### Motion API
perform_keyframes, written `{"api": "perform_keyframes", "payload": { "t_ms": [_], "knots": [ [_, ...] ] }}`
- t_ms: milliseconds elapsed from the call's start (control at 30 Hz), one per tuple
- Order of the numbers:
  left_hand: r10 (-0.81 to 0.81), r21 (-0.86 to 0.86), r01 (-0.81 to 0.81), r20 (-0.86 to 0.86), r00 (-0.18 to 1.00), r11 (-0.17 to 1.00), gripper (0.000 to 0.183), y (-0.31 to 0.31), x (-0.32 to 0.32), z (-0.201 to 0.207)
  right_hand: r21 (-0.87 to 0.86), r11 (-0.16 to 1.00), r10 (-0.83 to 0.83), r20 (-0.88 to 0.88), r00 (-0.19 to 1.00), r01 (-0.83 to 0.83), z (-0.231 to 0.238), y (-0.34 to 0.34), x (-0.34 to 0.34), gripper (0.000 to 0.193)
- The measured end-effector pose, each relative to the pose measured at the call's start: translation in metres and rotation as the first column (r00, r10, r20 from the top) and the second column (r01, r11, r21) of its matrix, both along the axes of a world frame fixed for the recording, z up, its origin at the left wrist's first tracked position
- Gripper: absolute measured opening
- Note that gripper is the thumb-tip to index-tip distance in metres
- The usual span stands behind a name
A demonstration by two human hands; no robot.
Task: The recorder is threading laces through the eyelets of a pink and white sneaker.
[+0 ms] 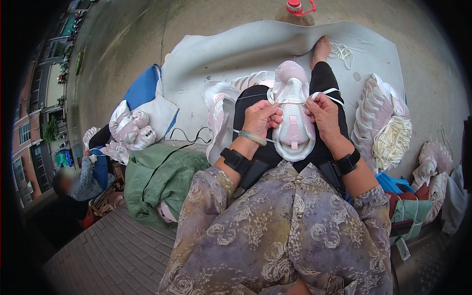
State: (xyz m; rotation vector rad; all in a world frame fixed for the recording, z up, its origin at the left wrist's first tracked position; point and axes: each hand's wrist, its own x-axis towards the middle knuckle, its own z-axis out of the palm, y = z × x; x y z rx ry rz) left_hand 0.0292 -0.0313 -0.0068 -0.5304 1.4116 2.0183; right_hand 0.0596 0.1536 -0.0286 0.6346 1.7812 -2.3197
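A pink and white shoe upper (293, 125) lies across my thighs, its rounded toe pointing away from me and its padded heel collar near my belly. My left hand (264, 119) is closed at the left edge of its lacing area, fingertips pinching a white shoelace by the eyelets. On the other side my right hand (323, 116) is closed too, thumb and forefinger pinching the lace at the right edge. A white lace end (330, 91) trails from there over my right thigh. What lies under my fingertips is partly hidden.
More shoe uppers lie in stacks left (216, 105) and right (376, 108), the right one beside a bundle of cream laces (392, 140). A green sack (162, 177) sits at my left. Ahead are a grey mat (236, 54) and a red-capped bottle (295, 14). Another person (91, 179) sits far left.
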Motion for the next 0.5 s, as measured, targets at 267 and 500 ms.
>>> {"api": "perform_keyframes", "payload": {
  "t_ms": [267, 500],
  "knots": [
    [-0.282, -0.496, 0.089, -0.329, 0.901, 0.864, 0.009, -0.004, 0.008, -0.004, 0.179, 0.984, -0.009, -0.08, 0.997, 0.023, -0.007, -0.004, -0.002, 0.007],
    [-0.464, -0.72, -0.108, -0.547, 0.697, 0.686, 0.014, 0.0, 0.003, -0.016, 0.776, 0.608, 0.369, -0.465, 0.804, 0.17, -0.003, -0.01, -0.007, 0.011]
  ]
}}
